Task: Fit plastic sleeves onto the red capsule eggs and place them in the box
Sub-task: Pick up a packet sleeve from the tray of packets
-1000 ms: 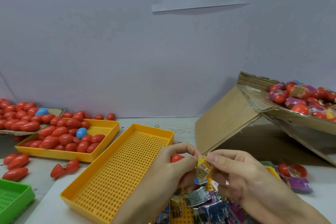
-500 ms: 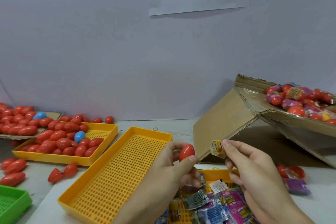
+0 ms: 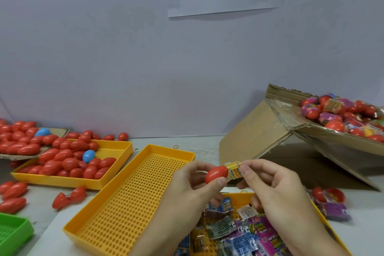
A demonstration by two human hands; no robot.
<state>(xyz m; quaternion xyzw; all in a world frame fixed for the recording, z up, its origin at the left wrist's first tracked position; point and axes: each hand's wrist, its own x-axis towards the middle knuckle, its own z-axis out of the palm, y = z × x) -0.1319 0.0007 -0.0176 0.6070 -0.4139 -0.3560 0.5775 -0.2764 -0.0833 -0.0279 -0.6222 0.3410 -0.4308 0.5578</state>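
My left hand (image 3: pixel 187 189) pinches a red capsule egg (image 3: pixel 216 174) between thumb and fingers, held above the table. My right hand (image 3: pixel 276 189) pinches a yellow printed plastic sleeve (image 3: pixel 234 170), whose open end touches the egg's right tip. Below my hands a yellow tray (image 3: pixel 324 220) holds several loose sleeves (image 3: pixel 245 233). A tilted cardboard box (image 3: pixel 257 131) at the right holds several sleeved eggs (image 3: pixel 340 114).
An empty perforated yellow tray (image 3: pixel 124 197) lies left of my hands. Another yellow tray (image 3: pixel 116 149) behind it holds several red eggs and a blue one (image 3: pixel 89 156). More red eggs (image 3: pixel 18 137) lie on cardboard at far left. A green tray (image 3: pixel 12 230) shows at the bottom left.
My hands moved apart, then came together again. The sleeve in my right hand now meets the tip of the egg in my left hand.
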